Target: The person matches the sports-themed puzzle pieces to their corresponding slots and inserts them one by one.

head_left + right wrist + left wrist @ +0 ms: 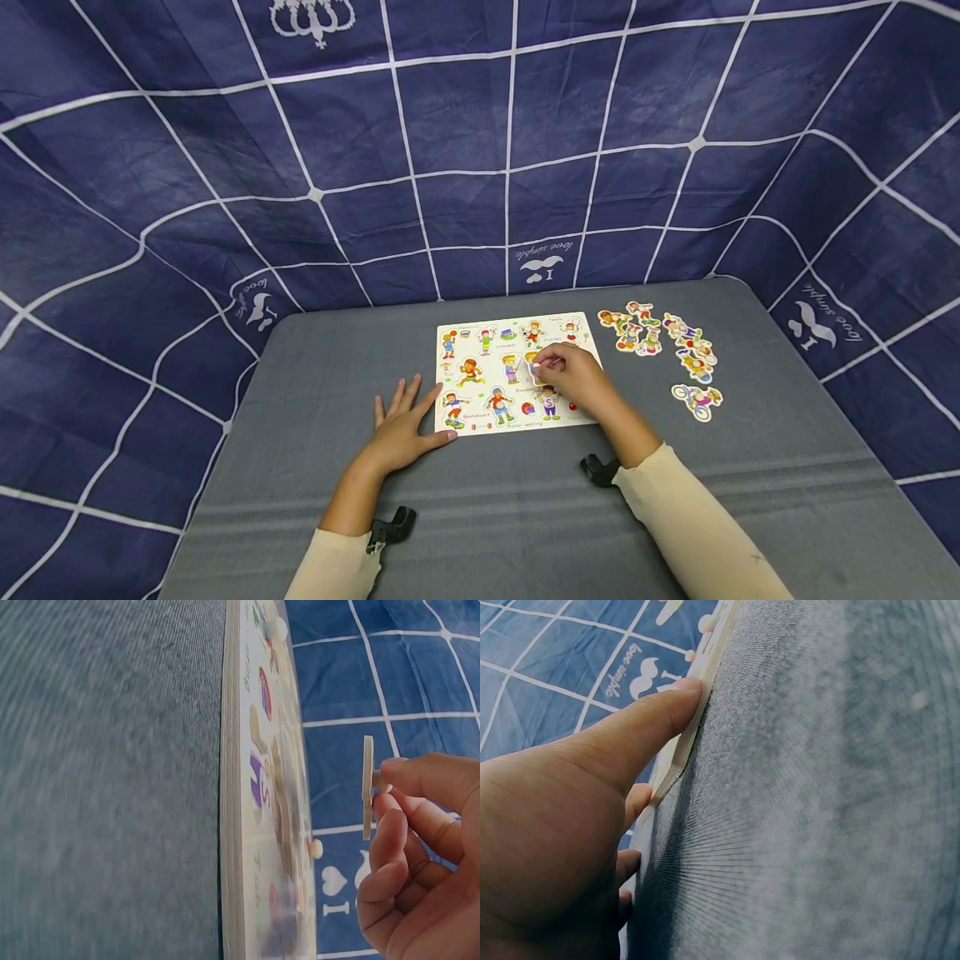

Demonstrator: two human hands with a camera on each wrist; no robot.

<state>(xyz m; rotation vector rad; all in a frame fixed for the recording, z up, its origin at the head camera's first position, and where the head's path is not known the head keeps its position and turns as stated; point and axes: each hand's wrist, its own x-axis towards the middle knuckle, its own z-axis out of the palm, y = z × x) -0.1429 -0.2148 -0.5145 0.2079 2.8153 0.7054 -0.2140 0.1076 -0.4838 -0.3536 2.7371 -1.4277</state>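
A pale puzzle board (495, 360) printed with sports figures lies on the grey table. My right hand (573, 375) pinches a small puzzle piece (367, 787) by its knob between thumb and fingers. In the right wrist view the piece stands edge-on, raised over the board's face. From the head, it overlaps the middle of the board, partly covered by the fingers. My left hand (401, 433) lies with fingers spread at the board's left side. Its thumb (660, 712) presses along the front edge near the corner. Several figure pieces with knobs sit on the board's left part.
To the right of the board lie a cluster of loose figure pieces (630, 340), a line of others (690, 346) and a cyclist piece (697, 402). A blue cloth (465, 208) with white lines rises behind and beside the table (480, 517). Both wrists wear black straps.
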